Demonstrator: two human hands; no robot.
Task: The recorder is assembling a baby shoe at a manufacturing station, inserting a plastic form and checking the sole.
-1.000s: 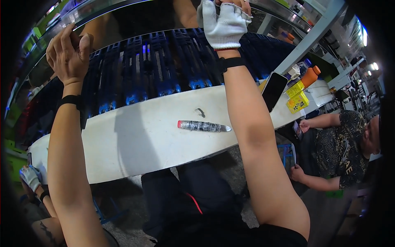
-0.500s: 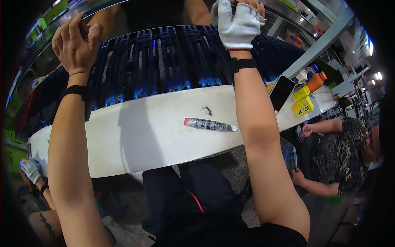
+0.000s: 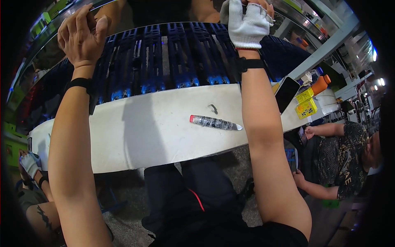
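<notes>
My bare left hand [image 3: 82, 37] is raised at the upper left, fingers loosely bent and thumb apart, over the left end of a glossy dark panel [image 3: 164, 10]. I see nothing between its fingers. My right hand [image 3: 249, 22], in a white fingerless glove, is at the panel's right side. Its bare fingertips curl in at the picture's top edge, and whatever they grip is hidden. Between my forearms, a slim tool [image 3: 216, 122] wrapped in clear and black film, with a red end and pale tip, lies on the white tabletop [image 3: 181, 144]. Beside it is a small dark curved scrap [image 3: 212, 108].
Dark blue slats [image 3: 181, 61] run beyond the tabletop, under the panel. By my right forearm are a black phone [image 3: 286, 94], a yellow box [image 3: 305, 108] and an orange bottle [image 3: 321, 84]. A co-worker [image 3: 345, 160] sits at right; another's gloved hand [image 3: 29, 162] shows at left.
The whole view has shifted slightly, so the tool, phone and both my hands appear a little farther right. Both hands keep much the same pose.
</notes>
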